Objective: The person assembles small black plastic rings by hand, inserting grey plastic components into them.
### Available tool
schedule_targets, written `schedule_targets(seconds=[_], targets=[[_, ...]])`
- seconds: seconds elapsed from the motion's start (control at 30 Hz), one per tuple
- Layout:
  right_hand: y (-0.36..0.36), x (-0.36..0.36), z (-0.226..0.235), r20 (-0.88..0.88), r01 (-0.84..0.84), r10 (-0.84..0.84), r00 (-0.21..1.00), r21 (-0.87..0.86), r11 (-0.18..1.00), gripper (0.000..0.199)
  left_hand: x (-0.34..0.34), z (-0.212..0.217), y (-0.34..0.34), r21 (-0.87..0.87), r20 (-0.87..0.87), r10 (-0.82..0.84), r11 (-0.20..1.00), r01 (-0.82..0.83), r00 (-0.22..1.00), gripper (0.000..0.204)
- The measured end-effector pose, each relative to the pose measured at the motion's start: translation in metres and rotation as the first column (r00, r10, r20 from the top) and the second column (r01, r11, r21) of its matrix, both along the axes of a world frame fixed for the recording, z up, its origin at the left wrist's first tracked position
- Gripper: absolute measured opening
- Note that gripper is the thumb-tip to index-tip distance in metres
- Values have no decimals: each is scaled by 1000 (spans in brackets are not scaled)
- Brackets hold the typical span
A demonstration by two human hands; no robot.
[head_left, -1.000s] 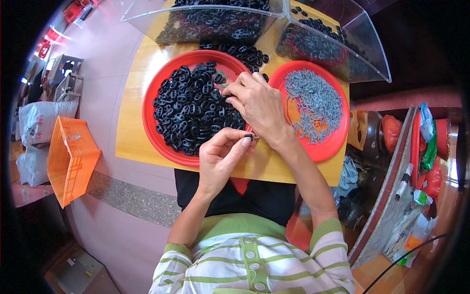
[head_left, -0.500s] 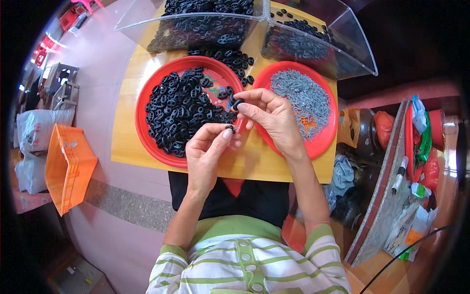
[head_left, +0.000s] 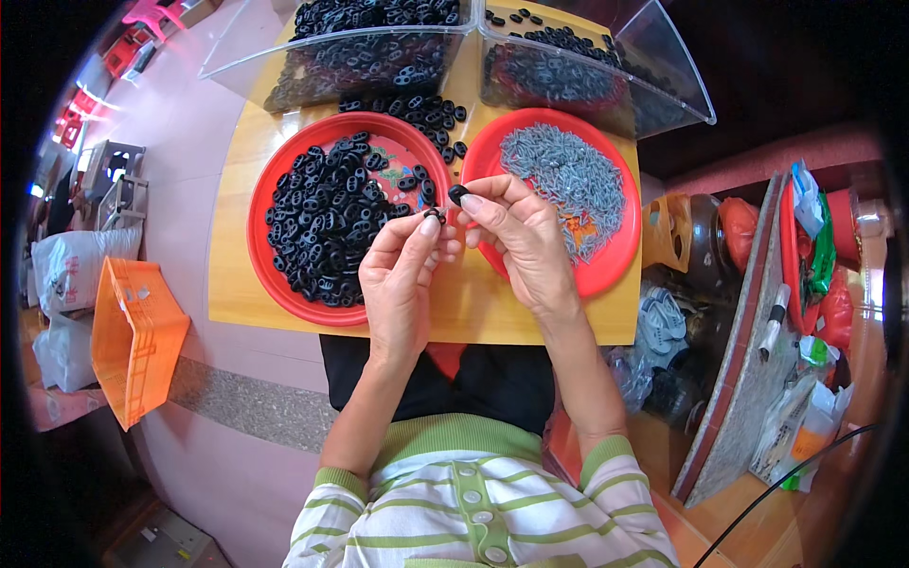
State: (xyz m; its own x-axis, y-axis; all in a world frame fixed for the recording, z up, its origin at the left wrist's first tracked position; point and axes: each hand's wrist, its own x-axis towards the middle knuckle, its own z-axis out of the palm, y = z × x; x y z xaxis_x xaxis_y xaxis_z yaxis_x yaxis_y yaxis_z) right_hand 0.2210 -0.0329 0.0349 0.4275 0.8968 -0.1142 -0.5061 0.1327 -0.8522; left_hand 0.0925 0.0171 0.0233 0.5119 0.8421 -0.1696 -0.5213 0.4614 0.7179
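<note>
My left hand (head_left: pixel 398 265) is closed, thumb and finger pinching a small black plastic piece (head_left: pixel 435 215) that they mostly cover. Close beside it, my right hand (head_left: pixel 521 237) pinches a black oval plastic piece (head_left: pixel 458 193) between thumb and forefinger. Both hands are raised over the near side of the table, between two round red trays. The left tray (head_left: pixel 258 241) holds a heap of black oval two-hole pieces (head_left: pixel 322 213). In the right tray (head_left: pixel 627 237) lie many small grey screw-like pins (head_left: pixel 568 180).
Two clear plastic bins (head_left: pixel 417 38) (head_left: pixel 653 95) with more black pieces stand at the table's far side. Loose black pieces (head_left: pixel 440 118) lie on the yellow tabletop (head_left: pixel 492 317). An orange crate (head_left: pixel 137 331) is on the floor at left; bags and a stone-edged shelf (head_left: pixel 734 350) are at right.
My hands have come closer together and the right hand's piece now sits just above the left fingertips. The whole view has shifted slightly, with the trays and bins further left.
</note>
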Motion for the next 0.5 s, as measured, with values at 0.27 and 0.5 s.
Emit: schedule_targets(seconds=[0.27,0.5], targets=[[0,-2,-4,-51,-15,15,999,-3,1000,17,3,-1,-1,12,-21,33,999,-33,999,13],[1,-5,-2,26,-9,8,1000,6,1000,16,4,2,-1,92,-108,70,994,-60,992,13]])
